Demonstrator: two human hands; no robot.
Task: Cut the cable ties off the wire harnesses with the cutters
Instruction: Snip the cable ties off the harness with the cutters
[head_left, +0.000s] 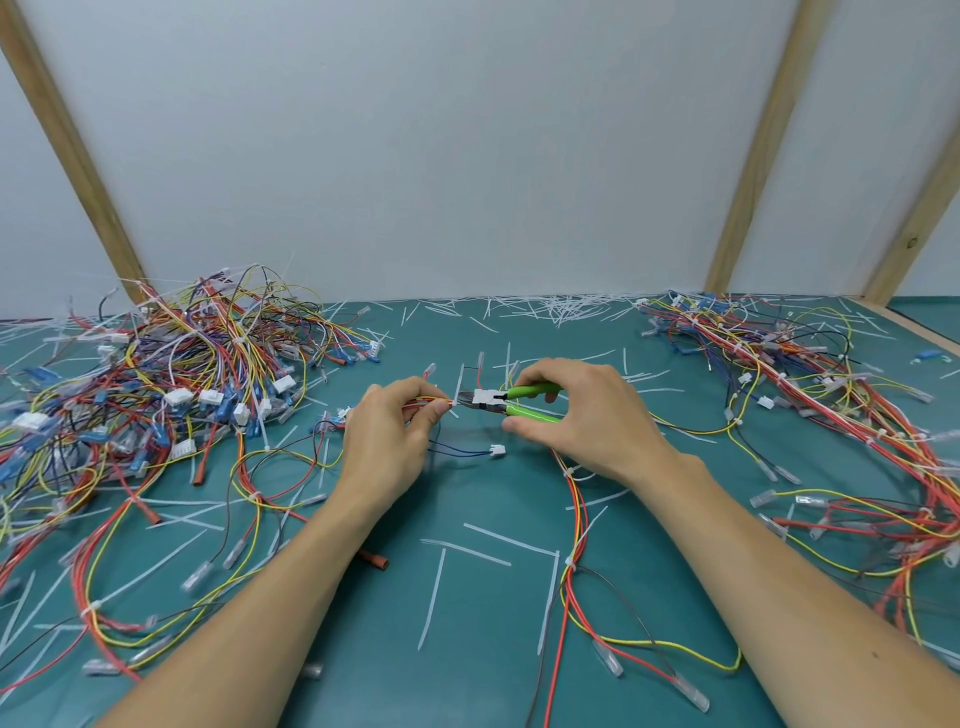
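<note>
Well under way, I'd judge: cut ties litter twelve o'clock, while the left hand pinches a harness and the right hand squeezes the cutters onto another tie, with a heap at ten o'clock still waiting.

This is a workbench for hand assembly or rework of wiring — a small workshop station. A teal-green anti-static-looking mat covers the table, with plain white panels behind it held in bare pale wooden battens. Tangled heaps of red, yellow and blue wire harnesses with white plastic connectors lie on both sides, and clipped white cable-tie offcuts litter the surface.
</note>
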